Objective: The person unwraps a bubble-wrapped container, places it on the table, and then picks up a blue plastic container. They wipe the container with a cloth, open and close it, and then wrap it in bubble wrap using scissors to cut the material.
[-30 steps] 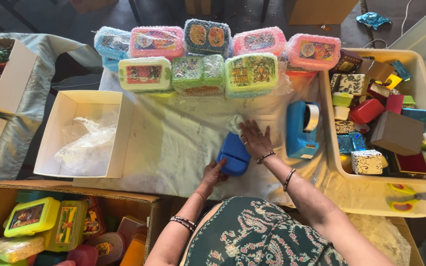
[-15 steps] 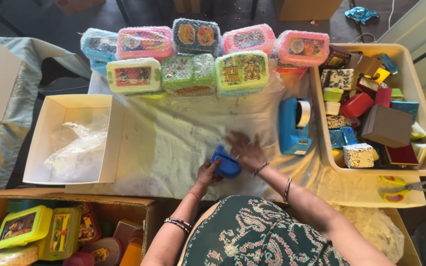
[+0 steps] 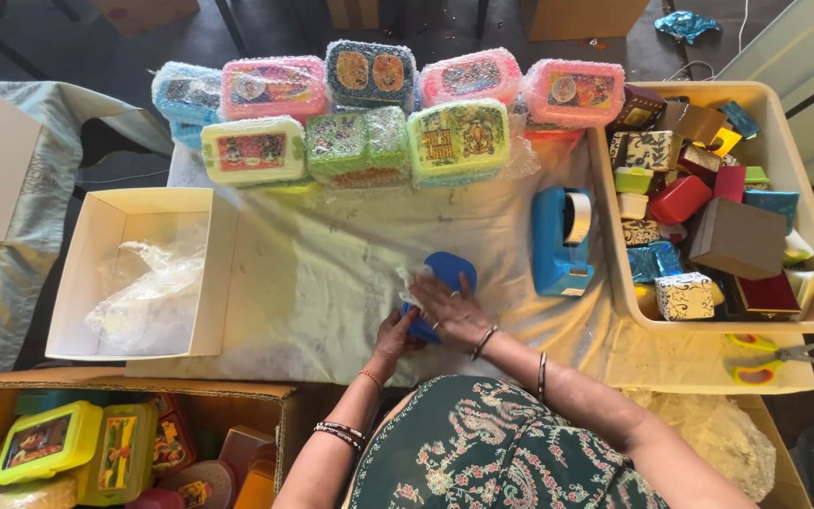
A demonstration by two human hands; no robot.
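1. the right hand [image 3: 449,311] lies palm down on a blue box [image 3: 442,283] near the middle of the table, fingers spread a little and pressed flat on its top, not curled around it.
2. the left hand [image 3: 396,332] grips the near left edge of the same blue box, fingers bent against its side; how tightly they close cannot be told, as the right hand covers part of them.
3. a scrap of thin white wrap [image 3: 414,276] sticks out at the left of the box, just beside the fingertips of the right hand.
4. the box sits on a pale cloth [image 3: 322,273] spread over the table, well apart from the other goods.
5. just right of the hands stands a blue tape dispenser [image 3: 561,240] with a roll in it.
6. further right is a cream tray [image 3: 807,226] filled with small gift boxes of many colours.
7. near the tray's near edge lie scissors [image 3: 773,356] with yellow and red handles.
8. along the far edge of the table stands a row of lunch boxes [image 3: 360,141] in bubble wrap, pink, blue, green and yellow, stacked in two ranks.
9. to the left of the cloth is an open white carton [image 3: 223,273] holding a crumpled clear plastic bag [image 3: 148,297].
10. at the near left an open cardboard box [image 3: 143,388] holds more lunch boxes, one yellow-green at the front.
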